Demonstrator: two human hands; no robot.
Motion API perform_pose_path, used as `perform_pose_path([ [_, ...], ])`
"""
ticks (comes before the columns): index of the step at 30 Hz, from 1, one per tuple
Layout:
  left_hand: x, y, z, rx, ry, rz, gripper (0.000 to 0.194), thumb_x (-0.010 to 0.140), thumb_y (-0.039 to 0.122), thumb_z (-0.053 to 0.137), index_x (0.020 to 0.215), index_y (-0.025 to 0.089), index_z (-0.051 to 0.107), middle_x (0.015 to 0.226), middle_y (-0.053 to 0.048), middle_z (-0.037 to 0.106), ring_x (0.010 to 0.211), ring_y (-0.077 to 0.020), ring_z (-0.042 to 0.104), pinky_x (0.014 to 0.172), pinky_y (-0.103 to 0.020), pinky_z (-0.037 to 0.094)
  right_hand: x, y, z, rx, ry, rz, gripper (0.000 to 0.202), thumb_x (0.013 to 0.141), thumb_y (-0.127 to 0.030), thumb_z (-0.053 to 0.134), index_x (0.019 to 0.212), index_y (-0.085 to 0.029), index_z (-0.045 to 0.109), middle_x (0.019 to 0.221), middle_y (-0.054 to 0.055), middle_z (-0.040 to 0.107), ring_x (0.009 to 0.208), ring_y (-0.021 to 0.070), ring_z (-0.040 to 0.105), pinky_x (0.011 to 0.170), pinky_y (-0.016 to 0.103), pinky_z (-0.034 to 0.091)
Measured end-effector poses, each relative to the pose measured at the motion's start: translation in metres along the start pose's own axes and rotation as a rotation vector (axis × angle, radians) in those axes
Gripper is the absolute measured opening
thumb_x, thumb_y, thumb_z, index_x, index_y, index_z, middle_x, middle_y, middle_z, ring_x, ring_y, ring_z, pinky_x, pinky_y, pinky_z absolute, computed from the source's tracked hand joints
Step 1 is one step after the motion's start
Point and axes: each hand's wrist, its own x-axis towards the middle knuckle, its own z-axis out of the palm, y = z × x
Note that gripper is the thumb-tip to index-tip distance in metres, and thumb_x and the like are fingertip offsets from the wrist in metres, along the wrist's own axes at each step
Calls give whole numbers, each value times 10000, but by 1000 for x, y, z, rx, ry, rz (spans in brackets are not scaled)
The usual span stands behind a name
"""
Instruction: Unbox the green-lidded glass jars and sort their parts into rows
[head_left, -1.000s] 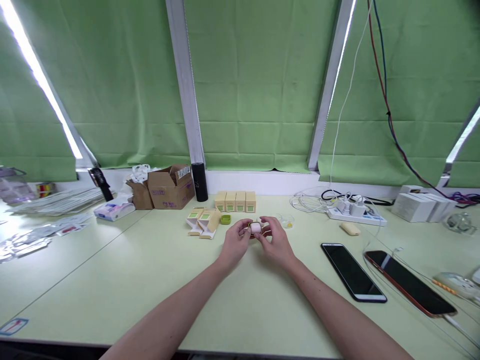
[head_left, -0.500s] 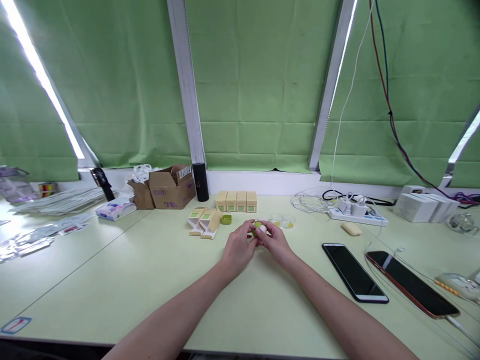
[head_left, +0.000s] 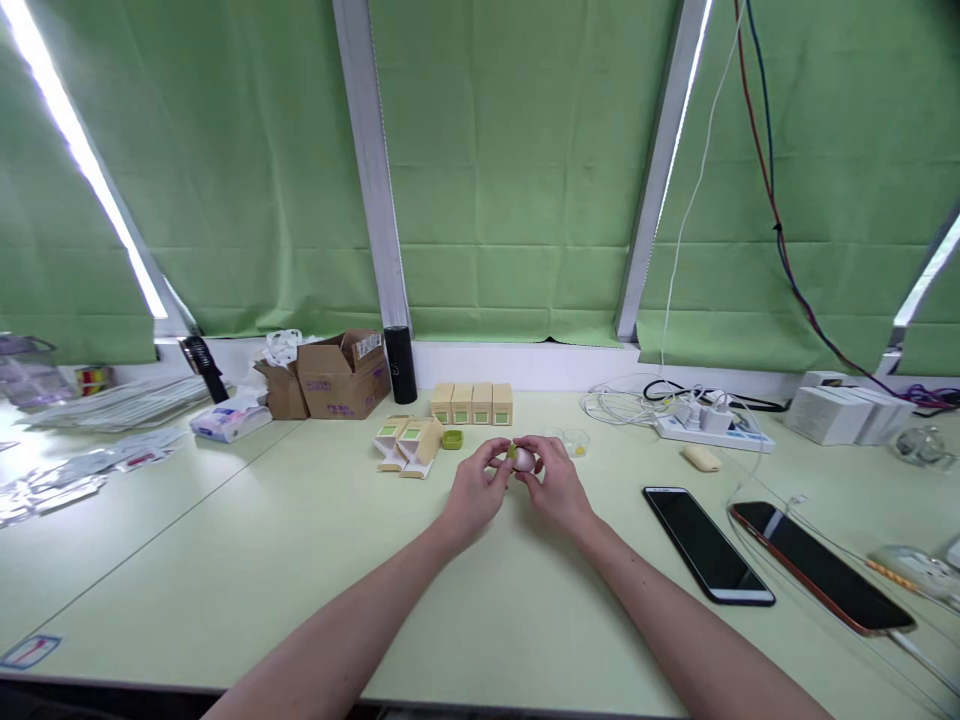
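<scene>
Both hands meet over the middle of the table around a small rounded white object with a green part [head_left: 523, 459]. My left hand [head_left: 478, 490] pinches its green end, at the left. My right hand [head_left: 559, 485] has thumb and fingers closed about the white side. Just beyond my right hand lie clear plastic cups with yellow spots [head_left: 577, 443], partly hidden by the fingers. A small green square tray [head_left: 452, 439] sits beyond my left hand. Left of it lie opened cream cartons [head_left: 418, 445], and behind stands a row of several closed cream boxes [head_left: 472, 404].
At the right lie two phones [head_left: 709, 545], a beige oval object [head_left: 701, 458] and a power strip [head_left: 714, 434] with cables. Far left, a cardboard box [head_left: 345, 378], a black cylinder [head_left: 400, 364] and a tissue pack [head_left: 231, 419] stand near the wall.
The held object has turned so that more of its white side shows and the green faces left. My right hand's fingers have shifted over its top.
</scene>
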Motion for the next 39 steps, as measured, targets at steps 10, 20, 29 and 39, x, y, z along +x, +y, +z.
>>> perform_pose_path([
  [10, 4, -17, 5, -271, -17, -33, 373, 953, 397, 644, 1259, 184, 636, 1149, -133, 724, 1078, -256, 712, 886, -423, 645, 1, -5, -7, -218, 2, -366, 418, 936, -124, 589, 1343, -219, 590, 1279, 146, 628, 1149, 308, 579, 946, 510, 584],
  [20, 2, -10, 3, -176, -31, 7, 308, 967, 345, 601, 1231, 191, 639, 1107, -104, 732, 1013, -220, 721, 873, -375, 633, 2, -8, -13, -468, 4, -411, 301, 1000, -212, 581, 1295, -211, 640, 1164, 130, 674, 1034, 274, 660, 744, 384, 588],
  [29, -1, 0, 1, -3, 16, -11, 238, 969, 307, 545, 1159, 209, 650, 960, -65, 759, 852, -196, 743, 798, -333, 625, 3, -13, -11, -586, -73, -460, 301, 1032, -172, 463, 1311, -171, 574, 1188, 154, 660, 962, 252, 676, 719, 351, 564],
  [39, 0, 14, 2, 47, 18, -114, 220, 945, 251, 494, 1099, 207, 644, 813, -26, 739, 746, -187, 741, 717, -298, 591, 5, -12, -1, -629, -97, -427, 322, 945, -78, 461, 1242, -152, 561, 1152, 152, 627, 949, 255, 637, 671, 329, 533],
])
